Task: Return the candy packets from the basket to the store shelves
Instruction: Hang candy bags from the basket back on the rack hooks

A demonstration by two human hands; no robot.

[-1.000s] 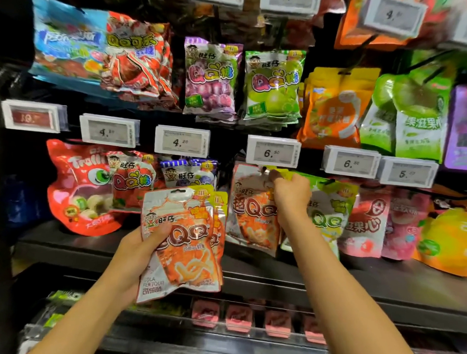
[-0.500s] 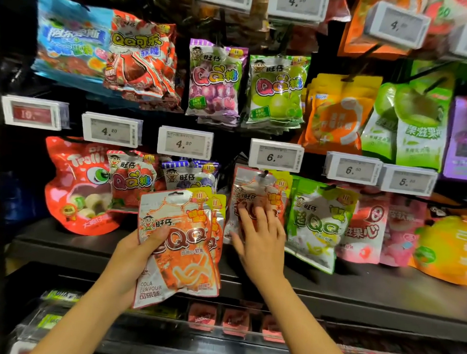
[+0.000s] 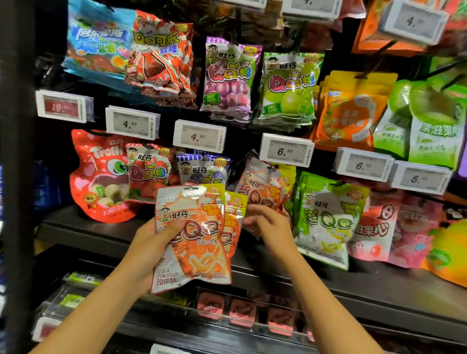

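Head view: left hand (image 3: pixel 150 242) grips orange cola packets (image 3: pixel 194 244).

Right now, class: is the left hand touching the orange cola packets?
Touching. The head view shows the left hand gripping the cola packets, thumb across the front.
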